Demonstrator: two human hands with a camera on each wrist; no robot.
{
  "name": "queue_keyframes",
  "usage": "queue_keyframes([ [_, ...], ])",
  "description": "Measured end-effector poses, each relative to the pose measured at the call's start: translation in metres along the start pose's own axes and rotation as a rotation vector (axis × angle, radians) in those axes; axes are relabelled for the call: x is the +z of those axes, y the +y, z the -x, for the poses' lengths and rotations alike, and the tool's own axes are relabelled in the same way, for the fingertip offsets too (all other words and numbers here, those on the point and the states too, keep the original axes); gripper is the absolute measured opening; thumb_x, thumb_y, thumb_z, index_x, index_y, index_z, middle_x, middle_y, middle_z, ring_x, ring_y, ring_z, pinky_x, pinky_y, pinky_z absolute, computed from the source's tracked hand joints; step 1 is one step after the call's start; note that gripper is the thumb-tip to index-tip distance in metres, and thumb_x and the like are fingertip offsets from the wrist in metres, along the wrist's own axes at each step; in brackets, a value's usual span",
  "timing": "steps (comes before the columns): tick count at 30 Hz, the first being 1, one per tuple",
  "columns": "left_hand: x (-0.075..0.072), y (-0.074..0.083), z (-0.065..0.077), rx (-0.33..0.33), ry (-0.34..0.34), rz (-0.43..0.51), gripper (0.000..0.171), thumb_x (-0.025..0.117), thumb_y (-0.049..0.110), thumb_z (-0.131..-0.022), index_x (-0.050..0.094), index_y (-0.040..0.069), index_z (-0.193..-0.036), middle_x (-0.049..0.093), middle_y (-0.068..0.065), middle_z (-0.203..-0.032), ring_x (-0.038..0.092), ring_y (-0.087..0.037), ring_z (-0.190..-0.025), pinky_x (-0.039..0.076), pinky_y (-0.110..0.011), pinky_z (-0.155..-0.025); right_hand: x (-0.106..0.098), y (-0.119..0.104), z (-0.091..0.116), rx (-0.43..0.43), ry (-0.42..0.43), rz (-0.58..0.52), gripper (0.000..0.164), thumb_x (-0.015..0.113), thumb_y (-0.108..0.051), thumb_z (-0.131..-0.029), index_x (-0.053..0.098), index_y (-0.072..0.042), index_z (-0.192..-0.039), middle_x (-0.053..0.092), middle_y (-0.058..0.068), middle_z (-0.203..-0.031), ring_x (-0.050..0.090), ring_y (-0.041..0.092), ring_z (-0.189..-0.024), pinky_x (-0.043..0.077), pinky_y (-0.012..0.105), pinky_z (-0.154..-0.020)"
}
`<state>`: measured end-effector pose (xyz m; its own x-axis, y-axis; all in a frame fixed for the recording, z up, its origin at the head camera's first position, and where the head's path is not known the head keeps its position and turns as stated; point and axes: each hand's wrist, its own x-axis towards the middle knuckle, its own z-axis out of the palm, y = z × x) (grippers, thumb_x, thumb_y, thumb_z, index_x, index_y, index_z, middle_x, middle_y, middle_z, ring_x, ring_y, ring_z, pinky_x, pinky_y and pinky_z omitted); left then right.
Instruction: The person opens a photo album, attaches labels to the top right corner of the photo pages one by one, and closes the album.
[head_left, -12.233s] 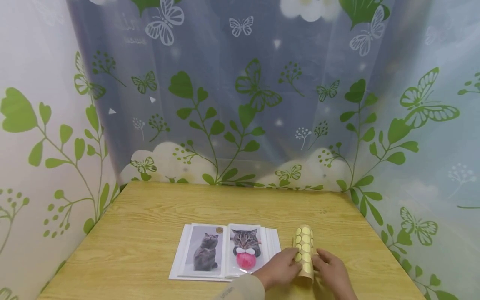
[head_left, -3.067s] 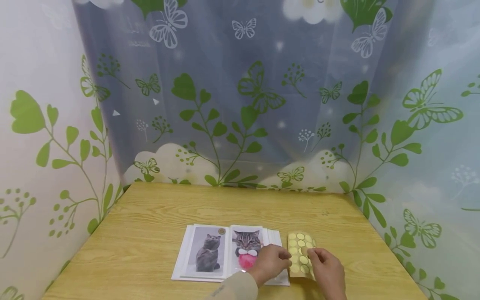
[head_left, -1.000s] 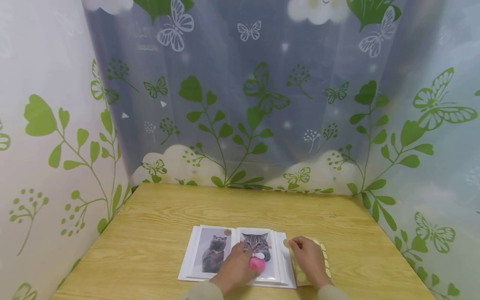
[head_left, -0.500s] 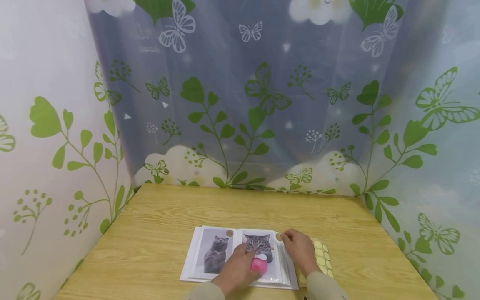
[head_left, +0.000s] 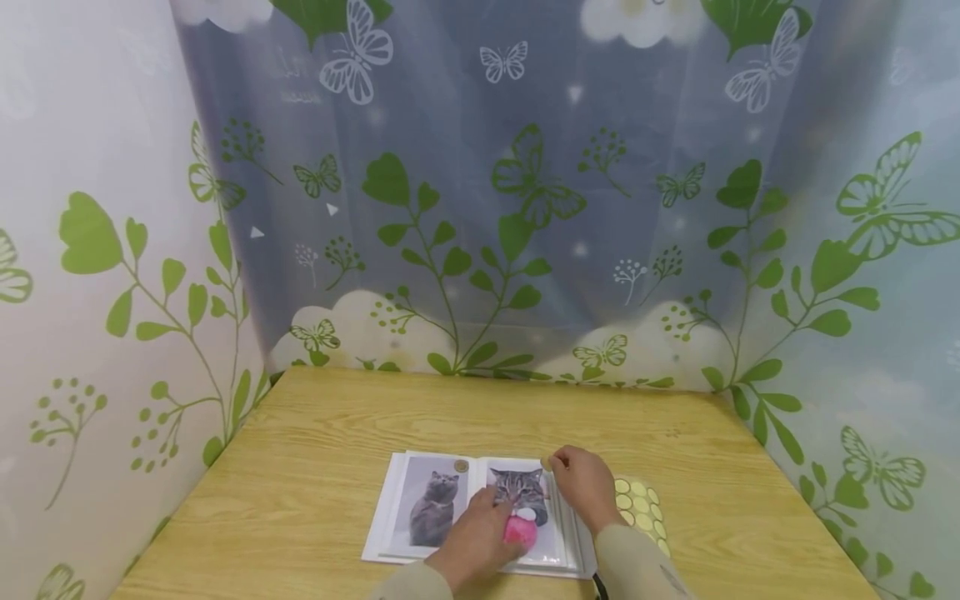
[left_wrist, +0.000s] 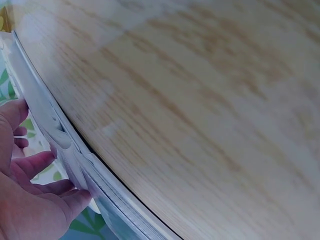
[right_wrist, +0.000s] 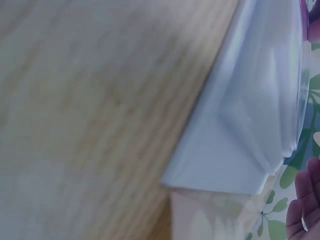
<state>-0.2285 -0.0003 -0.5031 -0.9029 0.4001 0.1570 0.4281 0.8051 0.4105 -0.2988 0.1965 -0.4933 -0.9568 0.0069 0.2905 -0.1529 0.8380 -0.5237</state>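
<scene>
A white photo album [head_left: 375,543] lies spread on the table, with a grey cat photo [head_left: 431,510] on its left page and a tabby cat photo [head_left: 517,483] on its right. My left hand [head_left: 477,533] rests over the spread, fingertips on the right page; in the left wrist view its spread fingers touch the pages. Between thumb and finger, my right hand [head_left: 585,486] pinches a round gold sticker [head_left: 547,462] right at the right page's upper corner. A similar round sticker [head_left: 461,466] sits at the left photo's upper right corner.
A sheet of round gold stickers [head_left: 639,504] lies to the right of the album, partly behind the right sleeve [head_left: 637,562]. The wooden table [head_left: 300,433] is enclosed by patterned curtains [head_left: 435,292]. A dark cord [head_left: 600,586] shows by the right forearm.
The sticker sheet was handled earlier with both hands. Since then my right hand has taken a sticker and moved left to the page's corner, while my left hand has moved onto the album.
</scene>
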Motion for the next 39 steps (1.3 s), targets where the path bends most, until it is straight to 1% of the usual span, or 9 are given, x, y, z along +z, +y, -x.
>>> queue_keyframes([
  [7, 0.000, 0.001, -0.001, 0.000, 0.001, -0.006, 0.067, 0.079, 0.040, -0.080, 0.061, -0.001, -0.130, 0.048, -0.028, -0.140, 0.046, -0.040, -0.130, 0.042, -0.048, -0.106, 0.002, -0.002, -0.008, -0.045, -0.008, 0.031, 0.016, 0.064, -0.022, -0.095, 0.072, -0.010, -0.088, 0.066, -0.002, -0.076, 0.054, 0.013, -0.063, 0.050, 0.037, -0.061],
  [9, 0.000, 0.001, -0.001, 0.003, 0.000, -0.014, 0.067, 0.079, 0.040, -0.080, 0.061, -0.001, -0.130, 0.049, -0.027, -0.139, 0.047, -0.040, -0.130, 0.042, -0.047, -0.106, 0.002, -0.003, -0.010, -0.045, -0.005, 0.047, 0.016, 0.064, -0.022, -0.095, 0.072, -0.010, -0.087, 0.066, -0.002, -0.075, 0.053, 0.013, -0.063, 0.050, 0.037, -0.061],
  [14, 0.000, 0.001, -0.001, 0.012, 0.007, -0.027, 0.066, 0.080, 0.040, -0.080, 0.062, 0.000, -0.129, 0.050, -0.027, -0.138, 0.048, -0.039, -0.128, 0.044, -0.046, -0.104, 0.004, -0.003, -0.014, -0.047, -0.016, 0.072, 0.017, 0.064, -0.023, -0.095, 0.073, -0.010, -0.090, 0.068, 0.000, -0.078, 0.058, 0.014, -0.065, 0.053, 0.039, -0.063],
  [18, -0.002, 0.002, -0.001, 0.015, 0.004, -0.029, 0.067, 0.079, 0.040, -0.080, 0.061, 0.000, -0.131, 0.049, -0.027, -0.139, 0.048, -0.039, -0.128, 0.044, -0.046, -0.104, 0.008, -0.003, -0.015, -0.054, -0.021, 0.095, 0.016, 0.064, -0.022, -0.096, 0.073, -0.010, -0.090, 0.067, -0.001, -0.076, 0.058, 0.014, -0.065, 0.053, 0.039, -0.062],
  [22, -0.003, 0.003, -0.001, 0.008, -0.004, -0.026, 0.068, 0.079, 0.039, -0.081, 0.060, 0.001, -0.133, 0.048, -0.027, -0.140, 0.047, -0.040, -0.130, 0.043, -0.047, -0.105, 0.011, -0.002, -0.016, -0.053, -0.018, 0.126, 0.016, 0.064, -0.021, -0.095, 0.072, -0.010, -0.088, 0.066, -0.001, -0.074, 0.058, 0.015, -0.064, 0.052, 0.040, -0.060],
  [26, -0.003, 0.003, -0.001, 0.003, -0.005, -0.025, 0.068, 0.079, 0.039, -0.081, 0.059, 0.001, -0.133, 0.048, -0.027, -0.141, 0.046, -0.040, -0.130, 0.043, -0.047, -0.105, 0.012, -0.001, -0.017, -0.054, -0.027, 0.160, 0.015, 0.064, -0.021, -0.095, 0.072, -0.011, -0.088, 0.067, -0.001, -0.076, 0.059, 0.016, -0.065, 0.053, 0.040, -0.061],
  [30, -0.002, 0.003, 0.000, 0.008, 0.004, -0.028, 0.068, 0.079, 0.039, -0.080, 0.060, -0.001, -0.132, 0.049, -0.027, -0.139, 0.047, -0.040, -0.129, 0.043, -0.047, -0.105, 0.014, -0.002, -0.016, -0.099, -0.037, 0.194, 0.013, 0.066, -0.020, -0.094, 0.072, -0.011, -0.087, 0.068, 0.001, -0.078, 0.062, 0.018, -0.067, 0.054, 0.041, -0.063],
  [34, -0.002, 0.002, 0.000, 0.015, 0.007, -0.033, 0.068, 0.079, 0.039, -0.081, 0.060, -0.001, -0.132, 0.049, -0.028, -0.139, 0.048, -0.040, -0.129, 0.044, -0.047, -0.104, 0.018, -0.004, -0.015, -0.155, -0.025, 0.223, 0.011, 0.068, -0.019, -0.092, 0.072, -0.011, -0.087, 0.069, 0.004, -0.081, 0.065, 0.024, -0.072, 0.055, 0.043, -0.065],
  [39, -0.004, 0.002, 0.001, 0.011, -0.002, -0.026, 0.068, 0.078, 0.039, -0.082, 0.059, -0.002, -0.133, 0.048, -0.028, -0.140, 0.047, -0.040, -0.129, 0.043, -0.047, -0.105, 0.021, -0.008, -0.013, -0.172, -0.045, 0.217, 0.009, 0.069, -0.018, -0.091, 0.073, -0.011, -0.086, 0.065, 0.002, -0.078, 0.061, 0.019, -0.069, 0.053, 0.040, -0.065],
])
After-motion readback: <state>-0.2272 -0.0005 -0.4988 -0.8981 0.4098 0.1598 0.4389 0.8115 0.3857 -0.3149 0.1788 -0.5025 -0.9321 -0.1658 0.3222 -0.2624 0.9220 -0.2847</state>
